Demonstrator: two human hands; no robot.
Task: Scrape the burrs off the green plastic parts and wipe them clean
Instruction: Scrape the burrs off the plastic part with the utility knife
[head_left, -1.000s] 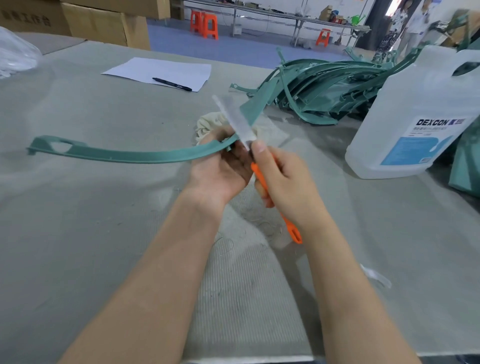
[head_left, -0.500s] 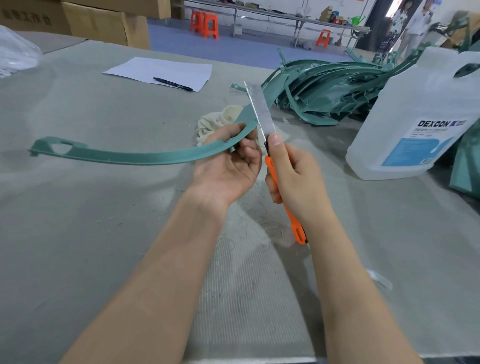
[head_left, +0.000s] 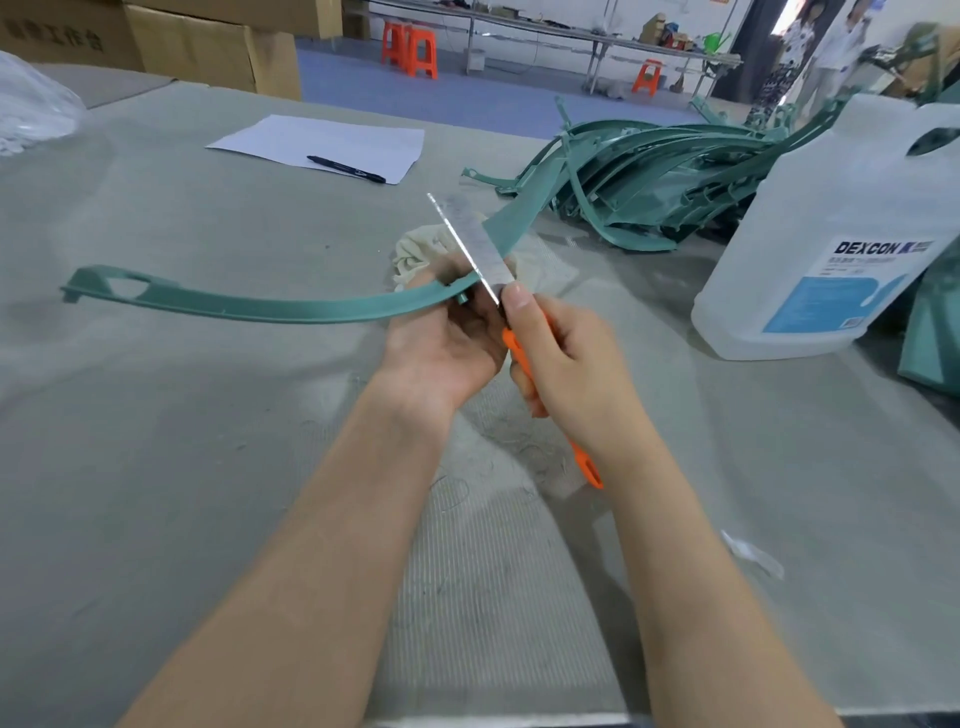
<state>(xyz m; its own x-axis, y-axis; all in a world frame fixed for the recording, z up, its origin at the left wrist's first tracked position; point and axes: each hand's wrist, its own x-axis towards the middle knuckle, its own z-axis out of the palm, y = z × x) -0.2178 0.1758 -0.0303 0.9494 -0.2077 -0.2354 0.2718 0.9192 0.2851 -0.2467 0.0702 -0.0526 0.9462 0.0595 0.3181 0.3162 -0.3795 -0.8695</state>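
1. Left hand (head_left: 441, 343) grips the long curved green plastic part (head_left: 270, 306) near its middle, fingers curled round the strip. The part is held up off the table (head_left: 156, 467).
2. Part's left end (head_left: 104, 283), the one with the triangular cutout, points out to the left. The other end (head_left: 511, 223) rises behind the blade toward the far right.
3. Right hand (head_left: 566, 364) is wrapped round the orange-handled knife (head_left: 524, 364) – thumb up at the base of the blade, handle tail sticking out below the wrist.
4. Blade (head_left: 467, 239) is extended, pointing up and away to the left. It crosses the part's edge right next to the left-hand fingers; whether the edge actually touches the plastic, can't tell.
5. Cream rag (head_left: 415, 249) lies bunched on the table just behind the hands, partly hidden by them.
6. Pile of more green parts (head_left: 649, 182) sits far right, well apart from the held one.
7. White DEXCON jug (head_left: 841, 234) stands at right, just in front of that pile.
8. White sheet of paper (head_left: 322, 143) with a black pen (head_left: 345, 169) on it – far centre-left.
9. Fine scrapings (head_left: 519, 441) lie scattered on the table under the hands.
10. Background: cardboard boxes (head_left: 208, 47) top left, orange stools (head_left: 410, 49) on the blue floor.
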